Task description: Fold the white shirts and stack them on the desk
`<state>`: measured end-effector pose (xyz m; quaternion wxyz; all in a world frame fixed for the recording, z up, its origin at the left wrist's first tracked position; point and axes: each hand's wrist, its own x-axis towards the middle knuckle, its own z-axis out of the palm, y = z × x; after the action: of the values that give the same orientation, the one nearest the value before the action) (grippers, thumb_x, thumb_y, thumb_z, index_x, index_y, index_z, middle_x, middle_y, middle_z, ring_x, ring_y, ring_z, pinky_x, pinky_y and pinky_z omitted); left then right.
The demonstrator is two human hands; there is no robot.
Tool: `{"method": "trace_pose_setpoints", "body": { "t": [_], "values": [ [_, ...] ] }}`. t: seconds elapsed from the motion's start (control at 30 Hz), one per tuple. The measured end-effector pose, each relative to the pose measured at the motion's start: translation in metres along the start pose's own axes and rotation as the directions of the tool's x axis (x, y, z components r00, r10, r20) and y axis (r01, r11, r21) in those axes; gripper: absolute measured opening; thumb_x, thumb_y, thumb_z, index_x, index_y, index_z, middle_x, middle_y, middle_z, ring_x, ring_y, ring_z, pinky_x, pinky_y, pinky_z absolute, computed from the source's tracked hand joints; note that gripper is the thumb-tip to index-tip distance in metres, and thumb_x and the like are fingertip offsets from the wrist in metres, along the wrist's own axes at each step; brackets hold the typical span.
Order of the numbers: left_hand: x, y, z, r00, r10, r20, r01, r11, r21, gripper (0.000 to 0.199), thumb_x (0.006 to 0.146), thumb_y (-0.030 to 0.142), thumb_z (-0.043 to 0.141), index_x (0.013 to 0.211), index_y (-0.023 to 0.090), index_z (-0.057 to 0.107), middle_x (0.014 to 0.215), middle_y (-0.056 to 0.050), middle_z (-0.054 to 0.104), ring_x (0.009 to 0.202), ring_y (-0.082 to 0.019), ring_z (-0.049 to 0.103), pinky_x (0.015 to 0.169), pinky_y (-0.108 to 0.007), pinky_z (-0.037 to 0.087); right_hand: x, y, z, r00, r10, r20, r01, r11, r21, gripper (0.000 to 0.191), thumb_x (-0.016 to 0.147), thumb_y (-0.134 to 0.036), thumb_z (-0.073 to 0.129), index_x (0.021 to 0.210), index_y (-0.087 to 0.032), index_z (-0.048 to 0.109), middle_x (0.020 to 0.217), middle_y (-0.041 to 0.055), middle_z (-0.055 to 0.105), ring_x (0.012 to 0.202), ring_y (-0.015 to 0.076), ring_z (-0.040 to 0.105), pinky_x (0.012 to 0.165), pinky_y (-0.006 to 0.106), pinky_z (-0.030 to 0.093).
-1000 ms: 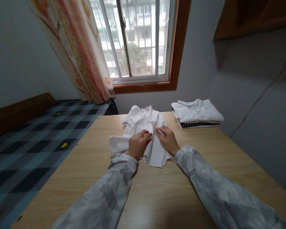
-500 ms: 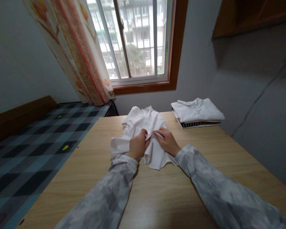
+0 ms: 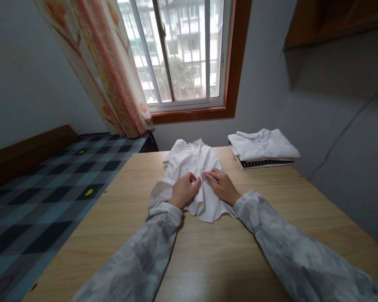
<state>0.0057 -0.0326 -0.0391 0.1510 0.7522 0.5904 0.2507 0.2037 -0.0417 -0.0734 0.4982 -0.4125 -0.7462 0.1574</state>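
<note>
A rumpled white shirt [image 3: 189, 159] lies on the wooden table [image 3: 195, 260], its collar toward the window. My left hand [image 3: 185, 189] is closed on the front of the shirt, fingers curled, thumb pointing right. Close beside it, my right hand [image 3: 221, 184] pinches the same cloth near the middle of the front, its fingertips almost touching the left ones. Any small detail between the fingertips is too small to make out. The lower hem spreads out below and between both hands.
Folded clothes [image 3: 263, 147], white on top with a dark striped layer below, are stacked at the table's back right. A bed with a checked cover [image 3: 56, 188] stands left. Behind are a curtain [image 3: 103, 67], a window [image 3: 189, 54] and a wall shelf [image 3: 327, 25].
My left hand has turned and lowered slightly, with its thumb now flatter on the cloth. The shirt's left part has shifted a little. My right hand keeps nearly the same pose.
</note>
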Motion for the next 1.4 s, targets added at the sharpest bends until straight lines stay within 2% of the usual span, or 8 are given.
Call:
{"method": "trace_pose_setpoints", "body": {
  "t": [0.1, 0.3, 0.63, 0.83, 0.97, 1.1, 1.27, 1.4],
  "values": [
    [0.002, 0.0, -0.003, 0.997, 0.033, 0.066, -0.036, 0.999, 0.035, 0.021, 0.092, 0.039, 0.075, 0.102, 0.02, 0.072, 0.085, -0.005, 0.078, 0.08, -0.022, 0.07, 0.07, -0.03, 0.043, 0.0, 0.001, 0.0, 1.0, 0.01, 0.017, -0.009, 1.0, -0.009, 0.031, 0.114, -0.038, 0.055, 0.119, -0.024, 0.083, 0.099, 0.007, 0.073, 0.095, 0.0234, 0.07, 0.088, 0.035, 0.053],
    [0.003, -0.003, -0.001, 0.986, 0.118, 0.12, -0.131, 0.985, 0.114, 0.017, 0.098, 0.037, 0.071, 0.095, 0.021, 0.075, 0.089, -0.007, 0.079, 0.085, -0.024, 0.072, 0.074, -0.031, 0.044, -0.001, 0.007, 0.002, 0.999, 0.016, 0.038, -0.016, 1.0, 0.0, 0.035, 0.115, -0.04, 0.053, 0.118, -0.022, 0.083, 0.101, 0.0082, 0.074, 0.097, 0.0233, 0.071, 0.09, 0.035, 0.052],
    [0.001, -0.014, 0.013, 0.988, 0.141, -0.067, -0.152, 0.968, -0.2, 0.021, 0.109, 0.042, 0.056, 0.103, 0.023, 0.064, 0.085, -0.001, 0.073, 0.073, -0.019, 0.065, 0.067, -0.029, 0.04, 0.001, -0.001, -0.002, 1.0, -0.002, 0.024, 0.0, 0.996, 0.085, 0.037, 0.115, -0.045, 0.055, 0.119, -0.025, 0.085, 0.094, 0.0064, 0.072, 0.088, 0.0219, 0.068, 0.084, 0.033, 0.05],
    [0.003, -0.017, 0.016, 0.985, 0.158, -0.063, -0.169, 0.946, -0.275, 0.018, 0.108, 0.041, 0.056, 0.103, 0.025, 0.061, 0.075, 0.002, 0.067, 0.065, -0.018, 0.062, 0.065, -0.028, 0.039, 0.001, -0.006, -0.003, 0.999, -0.004, 0.052, -0.002, 0.994, 0.112, 0.041, 0.115, -0.048, 0.054, 0.12, -0.023, 0.086, 0.089, 0.0053, 0.07, 0.084, 0.0205, 0.066, 0.081, 0.033, 0.049],
    [0.004, -0.021, 0.019, 0.982, 0.172, -0.081, -0.189, 0.93, -0.316, 0.016, 0.106, 0.04, 0.058, 0.101, 0.024, 0.061, 0.077, 0.002, 0.068, 0.067, -0.018, 0.062, 0.066, -0.029, 0.04, 0.001, -0.004, -0.002, 0.997, -0.007, 0.079, -0.002, 0.993, 0.121, 0.039, 0.114, -0.048, 0.055, 0.121, -0.024, 0.086, 0.089, 0.0048, 0.069, 0.085, 0.0209, 0.067, 0.081, 0.033, 0.048],
    [0.009, -0.025, 0.021, 0.981, 0.175, -0.088, -0.196, 0.876, -0.44, 0.018, 0.1, 0.04, 0.067, 0.095, 0.023, 0.063, 0.086, -0.001, 0.072, 0.074, -0.017, 0.066, 0.07, -0.029, 0.046, 0.0, -0.002, -0.001, 0.995, -0.011, 0.104, -0.001, 0.994, 0.106, 0.039, 0.115, -0.047, 0.055, 0.121, -0.025, 0.085, 0.087, 0.0042, 0.068, 0.084, 0.0206, 0.066, 0.08, 0.033, 0.048],
    [0.015, -0.026, 0.027, 0.987, 0.117, -0.106, -0.157, 0.785, -0.6, 0.032, 0.086, 0.044, 0.082, 0.103, 0.02, 0.069, 0.094, -0.005, 0.078, 0.088, -0.021, 0.074, 0.082, -0.031, 0.054, 0.001, -0.004, -0.002, 0.995, -0.007, 0.096, -0.001, 0.996, 0.085, 0.038, 0.115, -0.046, 0.054, 0.122, -0.026, 0.085, 0.091, 0.005, 0.071, 0.087, 0.0208, 0.068, 0.081, 0.032, 0.049],
    [0.021, -0.029, 0.03, 0.998, -0.038, -0.045, 0.006, 0.828, -0.56, 0.033, 0.078, 0.04, 0.085, 0.1, 0.017, 0.074, 0.086, -0.006, 0.079, 0.079, -0.022, 0.074, 0.073, -0.031, 0.052, 0.0, -0.005, -0.002, 0.999, 0.004, 0.048, -0.008, 0.997, 0.075, 0.034, 0.115, -0.041, 0.055, 0.12, -0.026, 0.085, 0.098, 0.0068, 0.075, 0.093, 0.0222, 0.07, 0.087, 0.034, 0.05]
  ]
}}
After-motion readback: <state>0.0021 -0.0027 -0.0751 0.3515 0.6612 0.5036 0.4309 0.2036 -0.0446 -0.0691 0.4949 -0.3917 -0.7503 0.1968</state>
